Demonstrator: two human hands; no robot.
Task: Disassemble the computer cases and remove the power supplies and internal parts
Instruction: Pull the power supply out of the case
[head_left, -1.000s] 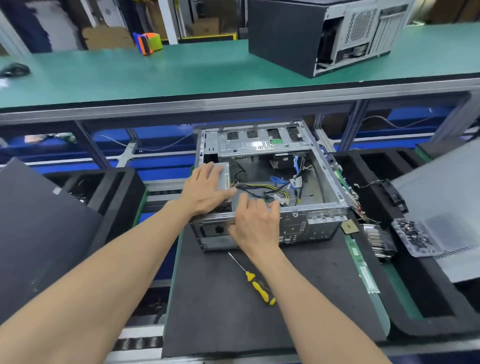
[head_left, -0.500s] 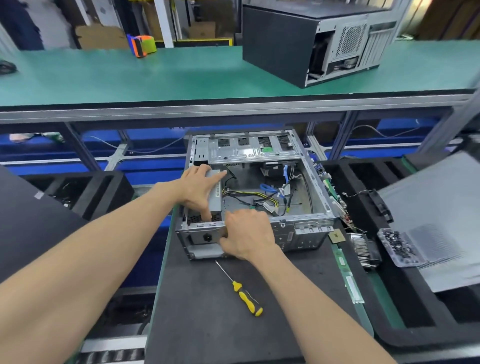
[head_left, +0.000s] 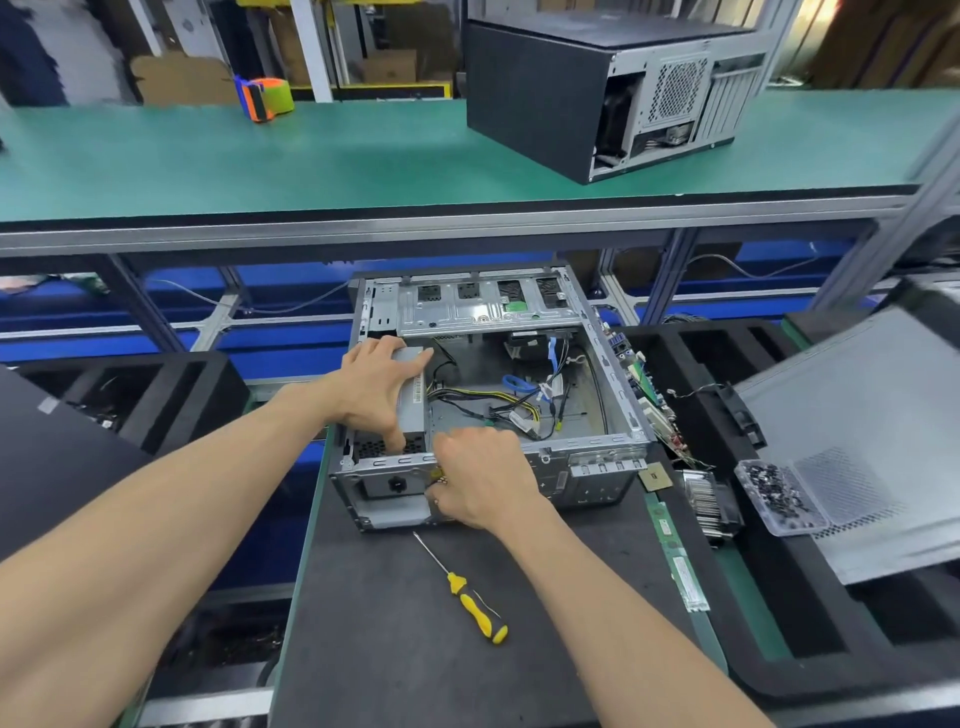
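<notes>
The open grey steel computer case (head_left: 597, 457) lies sideways; the left hand (head_left: 376, 392) grips its grey boxy power supply (head_left: 413, 405), the right hand (head_left: 480, 480) curls against the near rim.

A dark grey foam mat (head_left: 395, 649) covers the near work surface, and the opened computer case (head_left: 587, 483) sits directly on it toward the far edge. A yellow-handled screwdriver (head_left: 475, 605) lies on the mat just in front of the case, its shaft pointing up and left. A small square chip (head_left: 655, 477) rests on the mat by the case's right front corner. Behind and above runs a long green bench (head_left: 260, 156) with a metal front rail; on it stand a second, closed computer case (head_left: 571, 88) at right and an orange-and-green tape dispenser (head_left: 265, 98) at left.
</notes>
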